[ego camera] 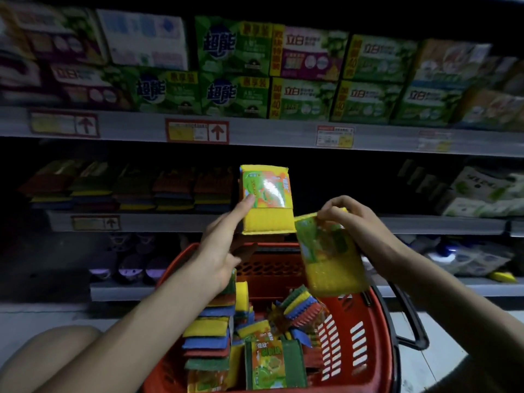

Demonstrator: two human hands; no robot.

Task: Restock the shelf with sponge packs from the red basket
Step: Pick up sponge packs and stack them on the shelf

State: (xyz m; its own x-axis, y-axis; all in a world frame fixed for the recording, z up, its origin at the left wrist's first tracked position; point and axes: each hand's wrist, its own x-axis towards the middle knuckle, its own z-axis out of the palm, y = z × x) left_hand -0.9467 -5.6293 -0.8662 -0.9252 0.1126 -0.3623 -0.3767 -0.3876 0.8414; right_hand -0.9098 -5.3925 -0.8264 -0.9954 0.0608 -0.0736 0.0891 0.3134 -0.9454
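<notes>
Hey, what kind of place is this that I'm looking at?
Probably a supermarket's cleaning-goods aisle: branded boxes stacked on shelves, price tags along the shelf edges, and a red basket full of sponge packs.

**Two sponge packs raised, the rest in the basket**

You hold the upright pack (266,199) in your left hand (218,251). It stands on end with its yellow sponge facing you and a green-and-orange label under glossy wrap. Your right hand (348,214) pinches the top edge of the tilted pack (330,253), which hangs slanted just beside the first, lower and to its right. Both are above the red basket (377,321). Inside it, loose packs (209,341) lie jumbled, showing yellow, blue, red and green layers, and one labelled pack (272,361) stands at the front. On the shelf (136,222), stacked packs (127,188) lie flat in a row at the left.
</notes>
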